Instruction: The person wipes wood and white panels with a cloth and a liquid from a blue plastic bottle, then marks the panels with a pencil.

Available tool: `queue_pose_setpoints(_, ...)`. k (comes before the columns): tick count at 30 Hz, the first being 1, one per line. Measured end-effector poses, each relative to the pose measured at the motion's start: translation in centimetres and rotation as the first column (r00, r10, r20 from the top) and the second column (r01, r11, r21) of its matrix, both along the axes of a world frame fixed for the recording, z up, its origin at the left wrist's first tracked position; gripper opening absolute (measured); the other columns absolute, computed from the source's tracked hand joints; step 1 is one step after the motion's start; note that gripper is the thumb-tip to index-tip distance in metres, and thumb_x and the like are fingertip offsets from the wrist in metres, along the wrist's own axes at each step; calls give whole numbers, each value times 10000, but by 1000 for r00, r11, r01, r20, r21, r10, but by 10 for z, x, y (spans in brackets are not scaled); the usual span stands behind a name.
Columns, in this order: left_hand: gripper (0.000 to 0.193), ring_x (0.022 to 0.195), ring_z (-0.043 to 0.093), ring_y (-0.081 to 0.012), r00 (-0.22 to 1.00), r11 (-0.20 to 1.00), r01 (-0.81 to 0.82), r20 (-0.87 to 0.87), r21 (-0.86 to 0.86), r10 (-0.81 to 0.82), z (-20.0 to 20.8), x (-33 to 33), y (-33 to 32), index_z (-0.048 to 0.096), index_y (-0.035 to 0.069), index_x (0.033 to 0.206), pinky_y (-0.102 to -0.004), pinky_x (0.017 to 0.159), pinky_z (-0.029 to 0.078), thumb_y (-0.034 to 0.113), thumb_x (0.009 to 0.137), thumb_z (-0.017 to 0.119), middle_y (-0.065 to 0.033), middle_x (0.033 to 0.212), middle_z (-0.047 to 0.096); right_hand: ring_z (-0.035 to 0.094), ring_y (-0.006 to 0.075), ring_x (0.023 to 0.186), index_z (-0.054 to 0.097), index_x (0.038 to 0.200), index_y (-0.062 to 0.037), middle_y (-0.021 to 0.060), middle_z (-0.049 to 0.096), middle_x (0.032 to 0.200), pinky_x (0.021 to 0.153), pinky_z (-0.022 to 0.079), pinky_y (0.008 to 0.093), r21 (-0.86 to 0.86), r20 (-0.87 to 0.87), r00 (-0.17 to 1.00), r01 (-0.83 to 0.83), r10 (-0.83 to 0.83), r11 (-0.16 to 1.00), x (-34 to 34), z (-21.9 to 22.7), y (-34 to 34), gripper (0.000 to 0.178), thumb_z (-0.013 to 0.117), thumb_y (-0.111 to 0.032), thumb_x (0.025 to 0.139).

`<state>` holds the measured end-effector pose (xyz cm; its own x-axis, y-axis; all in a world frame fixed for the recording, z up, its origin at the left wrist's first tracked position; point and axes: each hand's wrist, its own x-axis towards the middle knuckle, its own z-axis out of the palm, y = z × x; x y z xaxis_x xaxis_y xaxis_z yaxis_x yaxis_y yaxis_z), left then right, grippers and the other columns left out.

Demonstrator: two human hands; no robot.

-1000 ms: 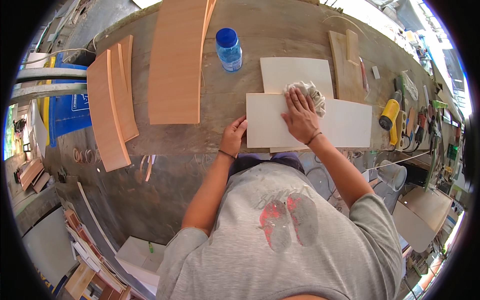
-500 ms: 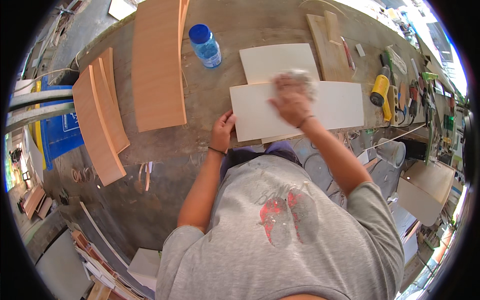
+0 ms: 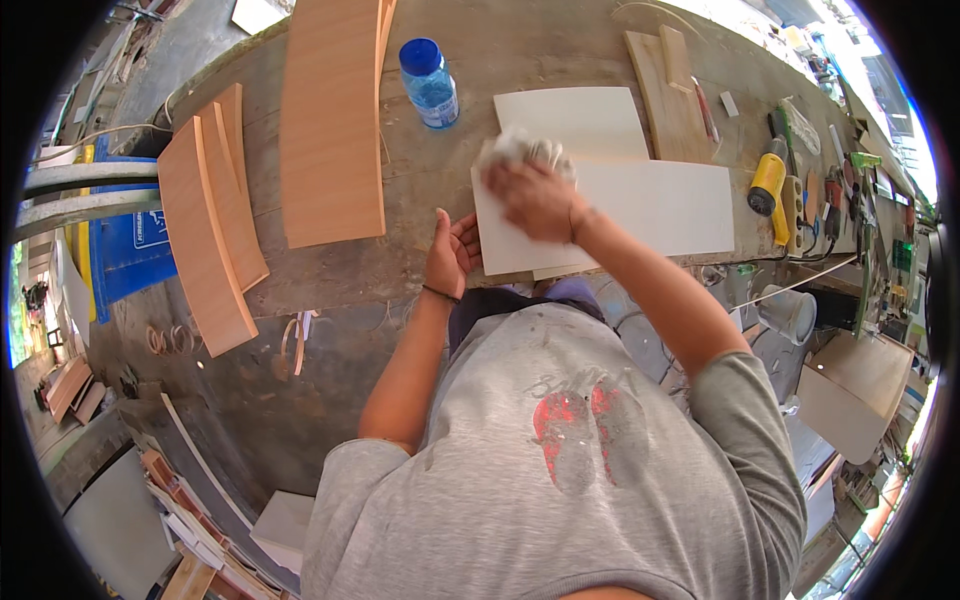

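Note:
A long white board (image 3: 650, 205) lies across the workbench in front of me, overlapping a second white board (image 3: 575, 115) on its far side. My right hand (image 3: 535, 200), somewhat blurred, presses a crumpled whitish rag (image 3: 525, 150) near the far left corner of the long board. At that board's left end is my left hand (image 3: 455, 252), thumb and fingers apart, its fingertips by the edge and nothing in it. Beyond my hands stands a clear blue plastic jar (image 3: 432, 95) with a dark blue lid.
Curved wood-veneer panels (image 3: 330, 140) and more curved pieces (image 3: 205, 235) lie to the left. Wooden offcuts (image 3: 665, 100) sit at the far right of the boards. A yellow and black power tool (image 3: 767, 185) and a power strip (image 3: 795, 210) rest at the bench's right end.
My right hand has swept the rag leftward from the middle of the long board to its left end. The left hand's fingers have opened from the board's left edge.

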<state>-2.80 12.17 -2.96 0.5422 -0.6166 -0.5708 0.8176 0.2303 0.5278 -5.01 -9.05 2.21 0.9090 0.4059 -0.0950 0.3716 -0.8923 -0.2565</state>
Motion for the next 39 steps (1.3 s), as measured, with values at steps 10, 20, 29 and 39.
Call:
queue_pose_setpoints(10,573,884,627,-136,997,994,-79,34,79,76,5,-5,-19,609,-9,1125,-272,781,506,518,965,451,-67,982,665,364,276,1336,500,1315,-36,127,402,1443,1104,270,472,340,-140,977,-108,163,934,-83,0,37,489,530,-274,890)
queue_pose_setpoints(20,507,819,620,-225,727,682,-356,648,639,-227,-21,-16,-39,616,-33,1027,-347,758,481,428,1001,409,-124,877,658,161,317,1433,280,1453,-9,131,294,1510,1144,-17,590,-91,93,865,500,-493,861,-181,-23,-38,640,434,-332,922)
queue_pose_setpoints(29,531,951,608,-286,769,687,-212,553,695,-322,9,-9,-45,591,-38,1118,-370,856,458,427,1011,359,-181,1041,645,360,237,1350,403,1403,-94,82,433,1418,1160,133,533,-178,118,948,312,-295,933,-210,-19,-99,579,495,-218,845)
queue_pose_setpoints(39,506,939,596,-377,699,606,-354,632,712,-335,-2,-14,-49,590,-45,1084,-425,818,452,398,1013,356,-232,1016,639,402,168,1318,455,1373,-170,-2,429,1439,1165,188,478,117,222,975,-22,-4,993,-143,-31,9,529,502,-259,853)
